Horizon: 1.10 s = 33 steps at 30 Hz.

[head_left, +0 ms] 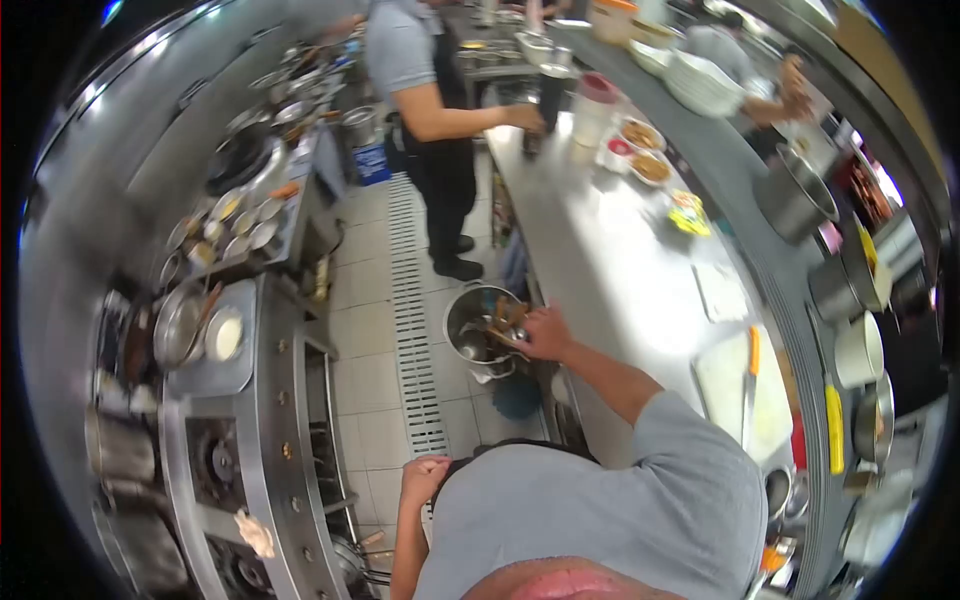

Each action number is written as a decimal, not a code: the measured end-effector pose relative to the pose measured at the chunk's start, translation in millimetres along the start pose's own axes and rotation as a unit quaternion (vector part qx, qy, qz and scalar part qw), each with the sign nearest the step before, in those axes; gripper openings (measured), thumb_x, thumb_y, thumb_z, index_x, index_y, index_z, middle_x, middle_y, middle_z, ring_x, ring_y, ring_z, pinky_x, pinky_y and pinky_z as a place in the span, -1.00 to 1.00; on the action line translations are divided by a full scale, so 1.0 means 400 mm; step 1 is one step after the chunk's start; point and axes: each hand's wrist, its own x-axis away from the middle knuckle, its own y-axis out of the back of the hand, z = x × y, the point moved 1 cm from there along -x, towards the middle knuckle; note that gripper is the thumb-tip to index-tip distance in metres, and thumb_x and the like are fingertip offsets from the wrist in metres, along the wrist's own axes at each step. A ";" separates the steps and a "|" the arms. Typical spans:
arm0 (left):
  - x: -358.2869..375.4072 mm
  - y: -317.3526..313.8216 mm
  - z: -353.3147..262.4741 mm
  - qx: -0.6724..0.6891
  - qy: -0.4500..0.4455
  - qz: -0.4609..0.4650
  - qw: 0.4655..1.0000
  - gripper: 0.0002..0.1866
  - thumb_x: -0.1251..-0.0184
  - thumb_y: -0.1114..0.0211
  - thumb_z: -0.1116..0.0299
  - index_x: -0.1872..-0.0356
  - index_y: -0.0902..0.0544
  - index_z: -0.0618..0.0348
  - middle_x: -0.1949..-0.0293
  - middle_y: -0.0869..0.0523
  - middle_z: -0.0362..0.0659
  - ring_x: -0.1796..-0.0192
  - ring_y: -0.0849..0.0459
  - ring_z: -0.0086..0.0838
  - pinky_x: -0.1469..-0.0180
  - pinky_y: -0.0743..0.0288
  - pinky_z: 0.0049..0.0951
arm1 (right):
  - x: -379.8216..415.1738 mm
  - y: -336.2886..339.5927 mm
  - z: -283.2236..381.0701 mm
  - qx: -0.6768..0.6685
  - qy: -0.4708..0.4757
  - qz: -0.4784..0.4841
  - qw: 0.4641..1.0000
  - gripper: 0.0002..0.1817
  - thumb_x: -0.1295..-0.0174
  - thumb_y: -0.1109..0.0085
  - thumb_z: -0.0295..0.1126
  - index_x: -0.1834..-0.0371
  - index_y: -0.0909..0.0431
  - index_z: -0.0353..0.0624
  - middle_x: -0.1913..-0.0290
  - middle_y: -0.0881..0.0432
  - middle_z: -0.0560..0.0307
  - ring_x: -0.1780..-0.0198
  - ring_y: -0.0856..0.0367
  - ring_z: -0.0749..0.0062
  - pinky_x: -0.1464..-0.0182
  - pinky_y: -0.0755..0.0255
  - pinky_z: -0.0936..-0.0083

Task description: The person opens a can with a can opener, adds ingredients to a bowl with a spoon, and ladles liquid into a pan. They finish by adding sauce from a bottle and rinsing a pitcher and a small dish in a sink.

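Note:
My right hand (545, 333) reaches out past the counter edge, over the rim of a round metal pot (453, 325) standing low by the counter. Its fingers are closed at a brown piece (508, 318) above the pot, too blurred to name. Inside the pot are other blurred items, some of them shiny. My left hand (427, 476) hangs at my left side, fingers curled in against the dark apron, with nothing seen in them.
A co-worker (430, 110) stands ahead at the steel counter (620, 270). On it are a white cutting board (770, 420), an orange-handled knife (752, 370), a yellow packet (688, 213) and bowls of food (650, 168). Stove burners (220, 460) line the left; a floor drain (410, 300) runs between.

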 end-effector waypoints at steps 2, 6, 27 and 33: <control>-0.011 -0.016 -0.025 0.023 -0.019 -0.029 0.999 -0.80 -0.21 -0.38 0.57 0.61 -0.69 0.35 0.16 -0.82 -0.03 0.20 -0.76 -0.44 0.16 -0.59 -0.49 | 0.009 0.050 0.087 -0.085 0.074 0.044 0.993 -0.63 -0.07 -0.37 0.02 0.31 -0.76 -0.05 0.25 -0.70 0.00 0.02 -0.65 0.04 -0.37 -0.17 -0.16; -0.038 -0.033 -0.114 0.084 -0.018 -0.019 0.996 -0.74 -0.18 -0.42 0.59 0.67 -0.59 0.27 -0.08 -0.71 0.06 0.14 -0.77 -0.40 0.16 -0.59 -0.46 | 0.155 -0.179 0.227 -0.255 -0.006 0.274 0.927 -0.57 -0.24 -0.19 0.01 0.20 -0.73 -0.17 0.21 -0.73 -0.15 0.14 -0.70 -0.10 0.06 -0.57 0.05; -0.133 -0.074 -0.204 -0.079 -0.083 0.078 0.990 -0.70 -0.35 -0.39 0.10 0.34 -0.79 0.15 0.00 -0.73 0.04 -0.09 -0.65 -0.30 -0.03 -0.55 -0.33 | 0.261 -0.013 0.167 -0.818 -0.183 0.348 0.419 -0.78 -0.37 -0.23 -0.26 0.42 -0.60 -0.08 0.49 -0.53 0.29 0.34 -0.52 0.65 0.24 -0.39 0.58; -0.194 -0.146 -0.236 -0.149 0.101 0.240 0.954 -0.45 -0.40 -0.32 -0.09 0.33 -0.78 0.35 0.51 -0.73 -0.07 0.42 -0.66 -0.43 0.28 -0.52 -0.33 | 0.202 -0.175 0.336 -0.583 -0.109 0.369 0.716 -0.45 -0.41 -0.12 0.18 0.25 -0.63 -0.18 0.26 -0.62 0.20 0.15 -0.52 0.50 0.00 -0.40 0.47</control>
